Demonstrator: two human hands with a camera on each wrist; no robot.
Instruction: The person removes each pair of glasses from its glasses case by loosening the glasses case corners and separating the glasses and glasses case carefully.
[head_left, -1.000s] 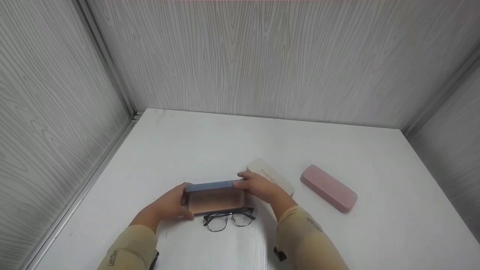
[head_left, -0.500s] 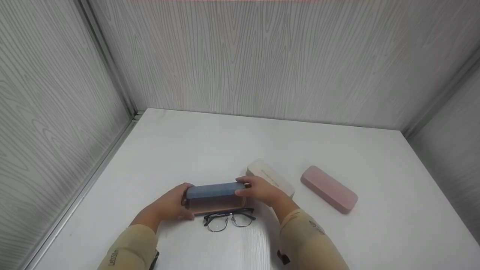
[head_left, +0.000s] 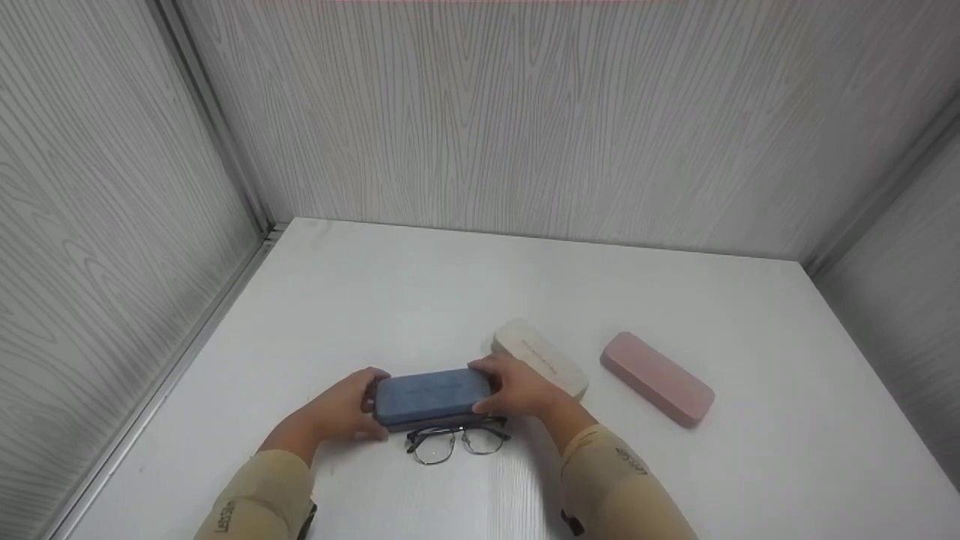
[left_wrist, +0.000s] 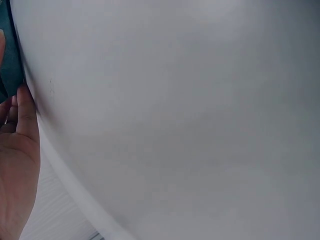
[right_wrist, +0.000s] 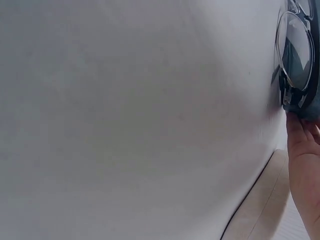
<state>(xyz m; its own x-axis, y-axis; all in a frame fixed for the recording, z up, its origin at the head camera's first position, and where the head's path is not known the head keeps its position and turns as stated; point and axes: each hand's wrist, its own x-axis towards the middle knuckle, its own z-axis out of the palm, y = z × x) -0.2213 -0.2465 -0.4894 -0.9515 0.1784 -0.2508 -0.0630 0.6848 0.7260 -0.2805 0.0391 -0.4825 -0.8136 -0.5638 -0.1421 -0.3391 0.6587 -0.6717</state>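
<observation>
A blue glasses case point(head_left: 433, 394) lies on the white table with its lid lowered over the base. A thin strip of the base shows along the near edge, and I cannot tell whether the lid is fully down. At the case's left end, my left hand point(head_left: 341, 409) grips it between thumb and fingers. My right hand point(head_left: 517, 386) holds the right end, its thumb at the near corner. Dark-rimmed eyeglasses point(head_left: 459, 430) lie right in front of the case. The left wrist view catches only a corner of the blue case point(left_wrist: 11, 60).
Just behind my right hand lies a cream glasses case point(head_left: 536, 352), partly covered by that hand. A pink glasses case point(head_left: 660, 379) lies farther right on the table point(head_left: 405, 300). Wood-grained panels point(head_left: 495, 112) rise at the back and sides.
The blue case's lid has come down toward me with my right hand, hiding the inside that showed earlier. My left hand and the eyeglasses have stayed in place.
</observation>
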